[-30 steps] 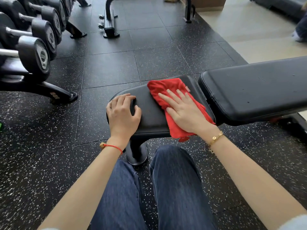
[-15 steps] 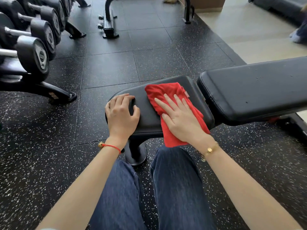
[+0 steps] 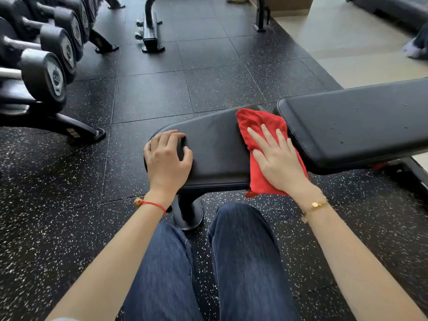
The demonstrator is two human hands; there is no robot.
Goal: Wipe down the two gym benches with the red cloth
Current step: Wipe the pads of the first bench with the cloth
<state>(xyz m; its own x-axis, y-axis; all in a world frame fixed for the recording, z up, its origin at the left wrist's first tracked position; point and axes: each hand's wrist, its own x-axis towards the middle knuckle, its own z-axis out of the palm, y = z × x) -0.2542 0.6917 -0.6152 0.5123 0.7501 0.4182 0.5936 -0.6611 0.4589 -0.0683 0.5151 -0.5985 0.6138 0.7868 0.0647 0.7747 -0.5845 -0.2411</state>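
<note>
A black padded gym bench lies across the middle of the head view, with a short seat pad [image 3: 215, 144] on the left and a long back pad [image 3: 352, 126] on the right. The red cloth [image 3: 257, 121] is spread over the right end of the seat pad, next to the gap between the pads, and its near edge hangs over the side. My right hand [image 3: 275, 158] presses flat on the cloth with straight fingers. My left hand [image 3: 166, 158] rests on the seat pad's left end, fingers curled over its rounded edge.
A rack of black dumbbells [image 3: 44, 66] stands at the left. The bench's foot [image 3: 187, 214] sits on the speckled rubber floor in front of my knees. Another black equipment frame [image 3: 150, 31] stands farther back. A tiled floor [image 3: 347, 42] begins at the upper right.
My right hand has slid the red cloth to the right along the seat pad, up against the back pad. My left hand has stayed on the pad's left end.
</note>
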